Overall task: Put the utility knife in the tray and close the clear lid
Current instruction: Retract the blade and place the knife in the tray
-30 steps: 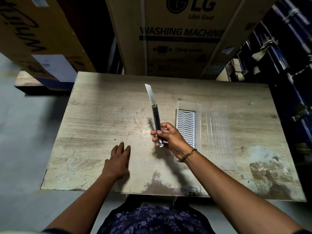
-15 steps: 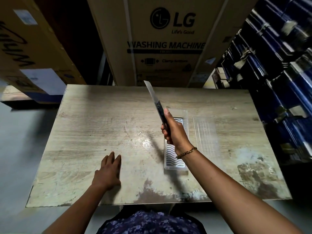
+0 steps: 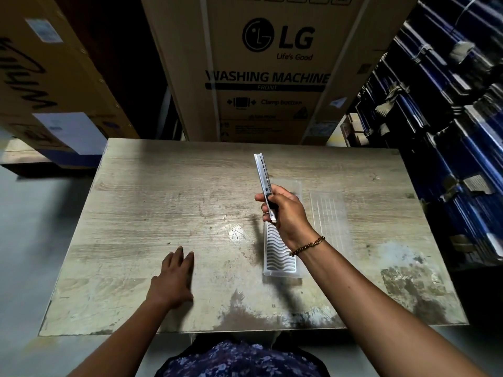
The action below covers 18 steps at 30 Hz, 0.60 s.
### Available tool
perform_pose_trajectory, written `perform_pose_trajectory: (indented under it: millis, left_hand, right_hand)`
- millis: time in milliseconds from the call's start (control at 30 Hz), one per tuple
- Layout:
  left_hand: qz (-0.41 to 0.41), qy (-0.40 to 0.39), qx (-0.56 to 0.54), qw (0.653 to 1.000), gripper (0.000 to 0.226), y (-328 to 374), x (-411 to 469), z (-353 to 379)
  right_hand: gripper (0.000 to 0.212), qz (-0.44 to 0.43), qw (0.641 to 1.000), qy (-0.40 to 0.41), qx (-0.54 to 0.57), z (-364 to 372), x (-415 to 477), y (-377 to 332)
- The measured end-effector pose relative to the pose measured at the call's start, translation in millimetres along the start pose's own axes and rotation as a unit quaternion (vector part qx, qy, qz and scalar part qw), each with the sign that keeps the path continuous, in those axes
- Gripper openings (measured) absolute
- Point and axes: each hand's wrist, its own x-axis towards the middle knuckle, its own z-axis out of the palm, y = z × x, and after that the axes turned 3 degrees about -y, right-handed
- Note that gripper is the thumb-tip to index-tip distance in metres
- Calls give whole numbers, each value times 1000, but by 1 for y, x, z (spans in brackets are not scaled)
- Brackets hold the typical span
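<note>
A worn, pale wooden tabletop (image 3: 163, 202) fills the middle of the frame, with large brown cardboard boxes (image 3: 272, 66) standing behind it at the top. The right hand (image 3: 285, 213) has its fingers (image 3: 265, 198) wrapped around the dark handle end of the long silver utility knife (image 3: 262, 178), with the metal end pointing up and away, probably so it can be lowered lengthwise. The knife is in the air over the narrow white tray with a wavy insert (image 3: 276, 254), not yet inside. The clear plastic lid (image 3: 330, 221) lies open flat just right of the tray (the hinge is not clear to me). The left hand (image 3: 174, 278) rests flat, holding nothing, at lower centre-left, probably for support.
</note>
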Motion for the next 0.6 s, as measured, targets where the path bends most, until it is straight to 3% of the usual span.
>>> perform_pose_trajectory:
  millis: [167,367,600]
  left_hand:
    - [-2,0,-1,1000,118,1,0,0]
    - [-1,2,-3,1000,118,-1,1,1]
    - [4,2,-1,1000,118,-1,0,2]
  right_hand:
    - [46,-6,1000,-16,3,-3,-1,0]
    - [48,-12,1000,-12,-11,-9,-5,-1]
    - [48,-71,985,-10,-159,-29,-15,-11]
